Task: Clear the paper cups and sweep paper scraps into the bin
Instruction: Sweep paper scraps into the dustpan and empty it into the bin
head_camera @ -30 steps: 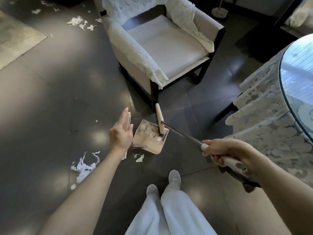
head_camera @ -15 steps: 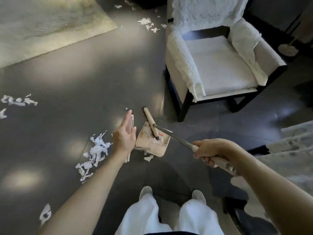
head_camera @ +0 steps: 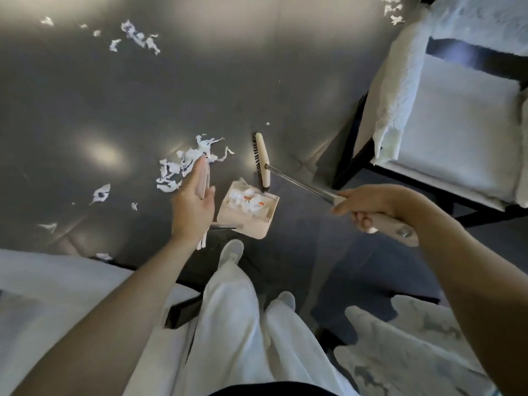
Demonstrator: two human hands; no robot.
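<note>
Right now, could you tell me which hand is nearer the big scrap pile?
Left. The left hand is just beside the scrap pile; the right hand grips the broom far right.

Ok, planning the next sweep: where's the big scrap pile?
Head view, centre-left: the scrap pile lies left of the broom head, beyond the left hand.

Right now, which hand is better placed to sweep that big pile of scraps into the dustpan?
Right. The right hand grips the broom, whose head is beside the scrap pile; the left hand only holds the dustpan.
</note>
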